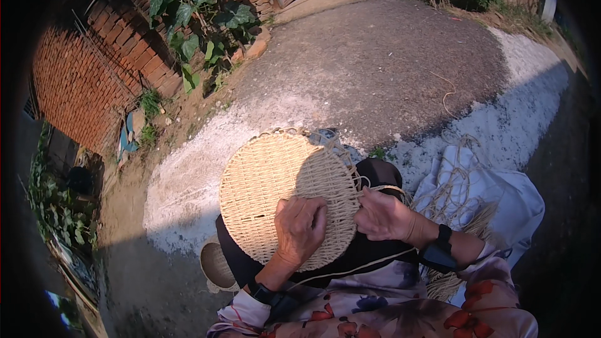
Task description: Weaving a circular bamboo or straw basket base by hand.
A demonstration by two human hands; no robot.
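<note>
A round, flat woven straw piece [266, 178] rests over my dark-trousered lap, its far edge lined with small loops. My left hand [300, 225] lies on its near middle with the fingers curled in, knuckles up; what they hold, if anything, is hidden. At the right rim, my right hand [383, 214] is closed in a pinch on a straw cord [388, 188], which arches from the rim toward the right. Another length of cord [357, 270] runs across my lap below the weave. The right fingertips are partly hidden.
A white sack [523, 197] on my right bears tangled loose cord [460, 178] and a straw bundle [479, 222]. By my left knee sits a small round woven basket [216, 263]. Beyond lie pale and dark ground, a brick wall [81, 87] and leafy plants [203, 0].
</note>
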